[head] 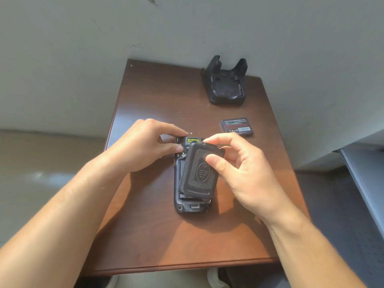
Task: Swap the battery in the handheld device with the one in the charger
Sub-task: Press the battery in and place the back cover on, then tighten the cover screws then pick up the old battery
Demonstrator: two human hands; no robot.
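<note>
I'm pinching the back cover (pixel 197 171) in my right hand (pixel 239 173), tilted over the handheld device (pixel 192 206) mid-frame, left hand (pixel 145 146) steadying its top; a battery (pixel 236 126) is lying loose right of centre, the charger (pixel 227 84) standing empty at upper right.

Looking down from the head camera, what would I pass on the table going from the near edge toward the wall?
Near to far: the handheld device with its loose back cover held in the right hand → the loose battery → the charger by the wall.
</note>
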